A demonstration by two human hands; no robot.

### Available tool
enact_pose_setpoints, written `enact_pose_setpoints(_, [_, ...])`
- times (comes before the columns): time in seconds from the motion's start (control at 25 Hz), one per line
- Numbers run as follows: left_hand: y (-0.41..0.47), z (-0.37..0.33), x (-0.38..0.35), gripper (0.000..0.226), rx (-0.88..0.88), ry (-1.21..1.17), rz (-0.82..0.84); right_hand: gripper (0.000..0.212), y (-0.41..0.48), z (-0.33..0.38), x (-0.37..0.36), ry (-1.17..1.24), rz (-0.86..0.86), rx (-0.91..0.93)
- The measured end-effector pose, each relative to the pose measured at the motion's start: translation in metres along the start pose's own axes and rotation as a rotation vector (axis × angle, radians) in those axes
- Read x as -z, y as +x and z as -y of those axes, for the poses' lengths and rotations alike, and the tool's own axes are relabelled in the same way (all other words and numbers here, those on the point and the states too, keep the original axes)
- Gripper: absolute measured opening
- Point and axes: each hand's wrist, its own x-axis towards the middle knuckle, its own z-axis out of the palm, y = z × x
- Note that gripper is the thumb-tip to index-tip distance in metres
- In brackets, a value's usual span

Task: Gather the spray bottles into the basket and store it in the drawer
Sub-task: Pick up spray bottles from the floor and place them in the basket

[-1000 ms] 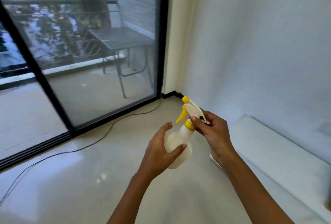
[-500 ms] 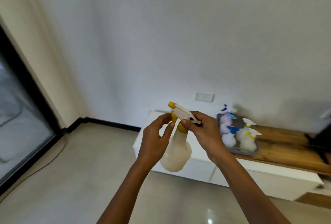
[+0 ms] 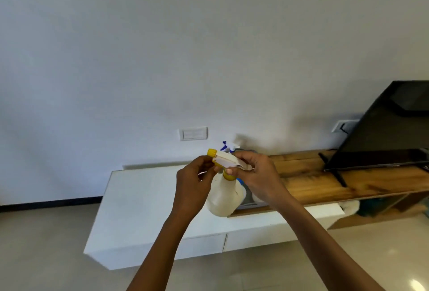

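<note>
Head view: at frame centre, the right hand (image 3: 254, 175) is closed on the trigger head of the spray bottle (image 3: 224, 196); the left hand (image 3: 193, 182) pinches its nozzle. The basket (image 3: 246, 203) is mostly hidden behind. Risk: the hanging body may unscrew or slip.

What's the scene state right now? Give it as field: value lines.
held item: spray bottle, white body, yellow nozzle and collar
right hand: grips the trigger head
left hand: fingers at the nozzle end
bottle position: in the air, in front of the white cabinet
basket: mostly hidden behind the hands
drawers: shut
</note>
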Motion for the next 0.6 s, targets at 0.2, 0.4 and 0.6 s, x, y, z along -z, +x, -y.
enact_pose_setpoints(0.2, [0.062,0.0,-0.058,0.02,-0.041,0.044,0.086,0.022,0.058,-0.028,0.052,-0.16,-0.039,-0.014])
enact_pose_setpoints(0.4, [0.125,0.019,-0.113,0.033,-0.064,0.109,0.096,0.024,0.138,-0.069,0.105,-0.266,-0.059,-0.013])
enact_pose_setpoints(0.6, [0.185,0.04,-0.161,0.028,0.051,0.22,0.063,0.021,0.228,-0.127,0.158,-0.272,-0.105,-0.017])
